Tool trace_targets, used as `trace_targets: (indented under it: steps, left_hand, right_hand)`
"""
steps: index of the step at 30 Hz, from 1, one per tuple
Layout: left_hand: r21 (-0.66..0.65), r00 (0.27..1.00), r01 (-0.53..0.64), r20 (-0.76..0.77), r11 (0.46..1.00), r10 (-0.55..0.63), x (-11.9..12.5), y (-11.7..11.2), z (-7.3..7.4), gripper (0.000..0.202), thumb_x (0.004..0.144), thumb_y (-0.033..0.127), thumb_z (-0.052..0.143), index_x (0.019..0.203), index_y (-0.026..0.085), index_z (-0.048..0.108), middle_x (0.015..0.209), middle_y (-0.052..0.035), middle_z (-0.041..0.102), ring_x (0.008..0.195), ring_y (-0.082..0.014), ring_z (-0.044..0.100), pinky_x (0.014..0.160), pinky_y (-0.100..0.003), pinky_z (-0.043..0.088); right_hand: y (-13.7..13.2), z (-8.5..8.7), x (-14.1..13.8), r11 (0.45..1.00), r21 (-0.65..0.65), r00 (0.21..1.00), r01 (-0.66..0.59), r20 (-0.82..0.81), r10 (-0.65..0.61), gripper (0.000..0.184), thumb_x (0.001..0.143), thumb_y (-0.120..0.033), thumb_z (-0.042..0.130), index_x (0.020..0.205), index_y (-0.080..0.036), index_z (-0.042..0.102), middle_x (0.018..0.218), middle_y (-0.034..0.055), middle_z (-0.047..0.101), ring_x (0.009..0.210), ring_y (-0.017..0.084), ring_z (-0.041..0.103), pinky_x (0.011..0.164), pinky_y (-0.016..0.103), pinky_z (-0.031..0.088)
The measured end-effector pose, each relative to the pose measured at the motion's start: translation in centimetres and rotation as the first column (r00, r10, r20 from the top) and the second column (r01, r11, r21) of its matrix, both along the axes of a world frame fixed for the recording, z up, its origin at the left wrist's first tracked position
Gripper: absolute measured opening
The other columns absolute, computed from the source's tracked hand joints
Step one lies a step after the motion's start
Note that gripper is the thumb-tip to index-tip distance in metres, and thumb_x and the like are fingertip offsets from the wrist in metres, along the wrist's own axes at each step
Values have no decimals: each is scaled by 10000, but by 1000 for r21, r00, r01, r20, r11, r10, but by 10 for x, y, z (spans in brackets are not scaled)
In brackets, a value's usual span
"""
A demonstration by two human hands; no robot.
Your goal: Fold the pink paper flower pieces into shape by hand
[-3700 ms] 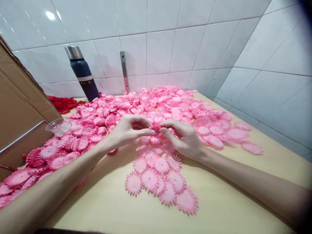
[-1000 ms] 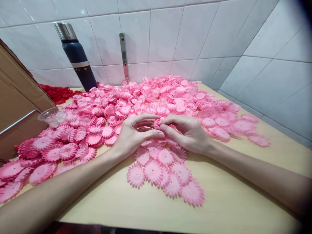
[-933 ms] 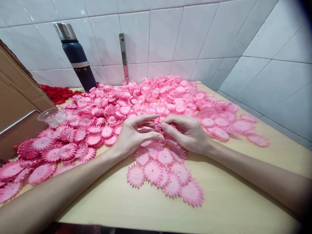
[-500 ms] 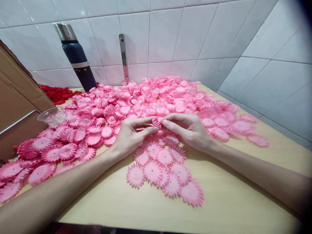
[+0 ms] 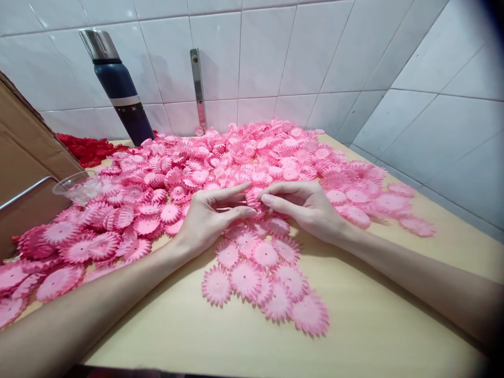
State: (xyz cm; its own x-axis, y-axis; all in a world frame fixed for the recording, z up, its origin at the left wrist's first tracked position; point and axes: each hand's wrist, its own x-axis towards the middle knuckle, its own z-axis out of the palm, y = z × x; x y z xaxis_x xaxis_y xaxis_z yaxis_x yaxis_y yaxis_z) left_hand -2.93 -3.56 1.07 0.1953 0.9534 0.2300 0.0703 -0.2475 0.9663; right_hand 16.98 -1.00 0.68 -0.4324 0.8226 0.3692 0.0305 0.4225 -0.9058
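My right hand [image 5: 309,210] pinches a small pink scalloped petal disc [image 5: 252,197] between thumb and fingertips, seen partly edge-on. Facing it, my left hand [image 5: 208,215] has its thumb and forefinger spread apart, one above and one below the disc's left side. Whether the left fingertips touch it I cannot tell. Just below both hands, several loose petal discs [image 5: 244,278] lie flat and overlapping, each with a toothed edge; some show a small centre hole. A large heap of pink petal discs [image 5: 236,152] spreads behind the hands.
A dark blue bottle [image 5: 124,105] with a steel cap stands at the back left. Nearby are red pieces [image 5: 84,149], a clear plastic cup [image 5: 76,188] and a cardboard box [image 5: 31,152]. A metal bracket [image 5: 197,86] is fixed to the tiled wall above the wooden table [image 5: 374,299].
My left thumb and forefinger have parted around the petal disc, where they were closer to it before. The right hand keeps its pinch. The view has shifted slightly.
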Motion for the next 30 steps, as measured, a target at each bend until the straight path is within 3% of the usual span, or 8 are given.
trace_targets:
  steps: [5,13,19,25,30]
  left_hand:
    - [9,999,3,-47,1000,-3,-1,0,0,363,663,207,804,1021,192,742,1070,-51,732,1006,-254,697,897,-330,576]
    - [-10,999,32,-22,999,-32,1,-1,0,372,657,190,804,1023,202,736,1059,-38,732,1005,-251,699,903,-335,578]
    - [-8,999,41,-15,999,-41,1,0,-1,369,657,168,804,1017,208,736,1026,-28,742,973,-237,710,878,-306,590]
    - [4,997,62,-38,998,-62,1,0,-2,376,659,169,803,1027,202,733,1026,-36,742,960,-246,714,876,-322,594]
    - [15,997,65,-42,998,-64,1,0,-2,380,654,160,808,1025,201,733,1035,-32,739,968,-240,711,879,-301,594]
  right_hand:
    - [2,1,1,1000,-20,1000,-9,5,10,105,821,-277,693,845,-191,747,817,37,743,739,147,686,661,255,579]
    - [2,0,2,997,-65,998,-51,38,53,130,821,-314,694,830,-196,747,721,28,696,633,138,640,509,239,530]
    - [3,-3,2,993,-80,996,-87,2,87,98,808,-278,710,853,-204,754,789,29,718,704,134,654,599,240,554]
    - [2,-3,1,986,-129,994,-108,-9,108,114,807,-287,706,854,-189,743,714,6,693,458,68,522,391,206,423]
    - [3,-2,0,989,-112,995,-100,-21,99,83,797,-260,715,817,-184,741,733,14,698,601,99,605,521,212,496]
